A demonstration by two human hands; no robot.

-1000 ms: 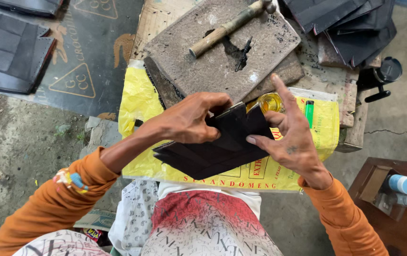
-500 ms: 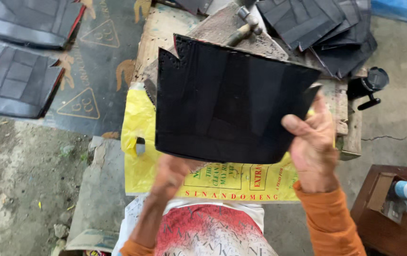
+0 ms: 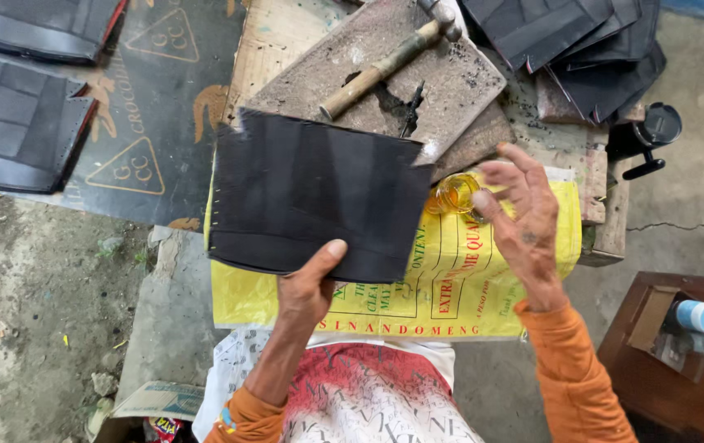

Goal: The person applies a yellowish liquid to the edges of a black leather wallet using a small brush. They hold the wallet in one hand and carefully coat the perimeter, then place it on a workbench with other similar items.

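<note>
My left hand [image 3: 307, 283] grips the lower edge of a flat black sheet [image 3: 315, 193], thumb on top, holding it spread over a yellow woven sack [image 3: 483, 287]. My right hand [image 3: 520, 213] is off the sheet, to its right, fingers apart and empty. Its fingertips hover beside a small round yellow-amber container [image 3: 450, 195] that sits on the sack at the sheet's right edge.
A grey stone slab [image 3: 450, 78] lies beyond the sheet with a wooden-handled hammer [image 3: 385, 66] on it. Black cut pieces [image 3: 582, 49] are stacked at the top right. Black mats [image 3: 16, 123] lie on the ground at left. A brown stool [image 3: 680, 361] with a blue-capped bottle [image 3: 699, 317] stands at right.
The sheet has come down lower and flatter. My right hand has let go of its right edge and moved toward the small container; my left hand now holds the sheet alone.
</note>
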